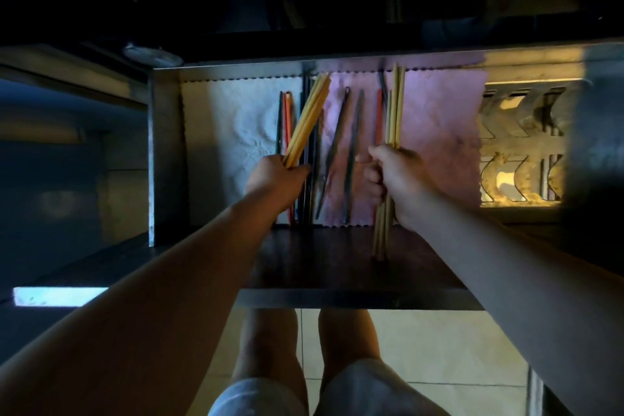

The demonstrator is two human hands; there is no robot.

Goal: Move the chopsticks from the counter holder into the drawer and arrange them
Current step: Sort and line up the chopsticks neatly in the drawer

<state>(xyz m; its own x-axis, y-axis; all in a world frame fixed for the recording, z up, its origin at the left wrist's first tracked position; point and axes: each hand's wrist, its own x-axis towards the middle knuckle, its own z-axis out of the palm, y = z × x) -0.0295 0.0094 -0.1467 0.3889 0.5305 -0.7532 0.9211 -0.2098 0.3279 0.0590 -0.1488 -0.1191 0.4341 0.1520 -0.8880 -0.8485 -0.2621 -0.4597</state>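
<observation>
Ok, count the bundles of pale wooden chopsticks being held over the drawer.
2. One bundle is in the left hand, leaning right over the dark chopsticks lying in the drawer. The other bundle is in the right hand, nearly straight. Single sticks overlap, so they can't be counted.

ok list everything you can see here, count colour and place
drawer: one, metal, pulled open below the counter
liner: one, white and pink, on the drawer floor
yellow chopsticks: one bundle, left hand, tilted over the drawer
pale chopsticks: one bundle, right hand, pointing away
loose chopsticks: several, dark and red-orange, lying on the liner
floor tiles: pale, below the drawer
left hand: closed on the yellow chopsticks
right hand: closed on the pale chopsticks
</observation>
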